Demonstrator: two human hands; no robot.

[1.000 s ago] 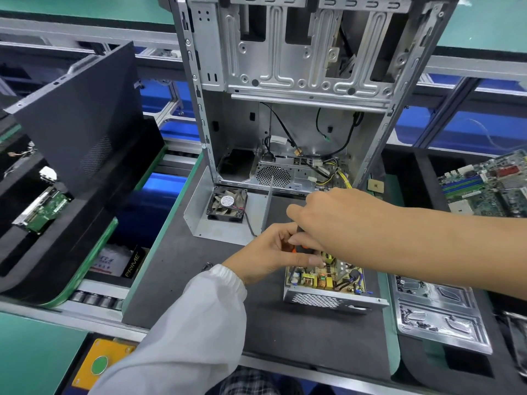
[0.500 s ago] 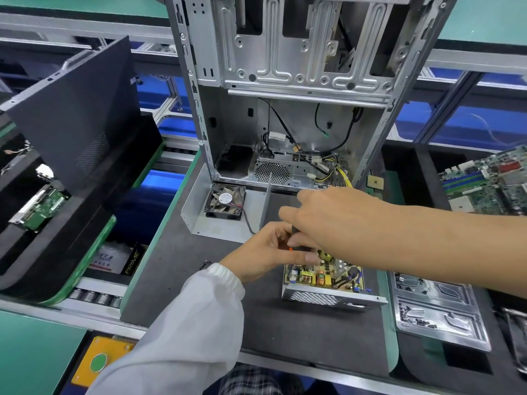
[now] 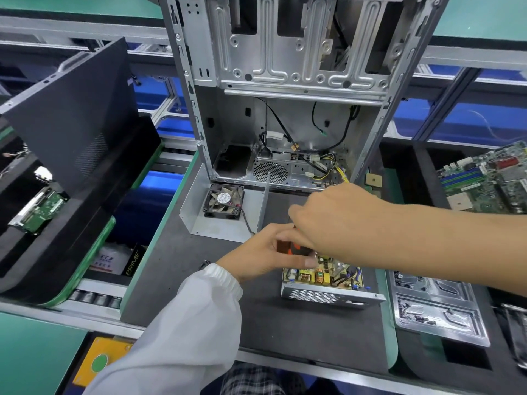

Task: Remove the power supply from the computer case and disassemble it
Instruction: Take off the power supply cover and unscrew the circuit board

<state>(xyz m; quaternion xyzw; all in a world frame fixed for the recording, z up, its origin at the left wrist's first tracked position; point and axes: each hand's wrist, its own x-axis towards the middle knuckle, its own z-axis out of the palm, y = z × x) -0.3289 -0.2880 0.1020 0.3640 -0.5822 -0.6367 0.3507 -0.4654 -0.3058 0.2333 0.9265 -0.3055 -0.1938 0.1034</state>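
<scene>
The opened power supply (image 3: pixel 328 283) lies on the dark mat, its circuit board exposed inside the metal base. Its removed cover (image 3: pixel 219 226), with the black fan (image 3: pixel 225 201) in it, lies in front of the upright computer case (image 3: pixel 285 81). Over the supply's far left corner, my left hand (image 3: pixel 262 252) curls round an orange-and-black tool handle (image 3: pixel 293 248). My right hand (image 3: pixel 333 220) reaches in from the right, fingers curled down on the top of the same handle. The tool's tip is hidden under the hands.
A silver tray (image 3: pixel 439 312) with small screws sits right of the mat, and a green motherboard (image 3: pixel 490 181) lies behind it. At the left, a black side panel (image 3: pixel 74 115) leans over a tray with a green circuit board (image 3: pixel 42 212). Loose cables (image 3: pixel 328 166) hang inside the case.
Both hands stay over the power supply's far left corner. More of the orange-and-black handle shows between them now.
</scene>
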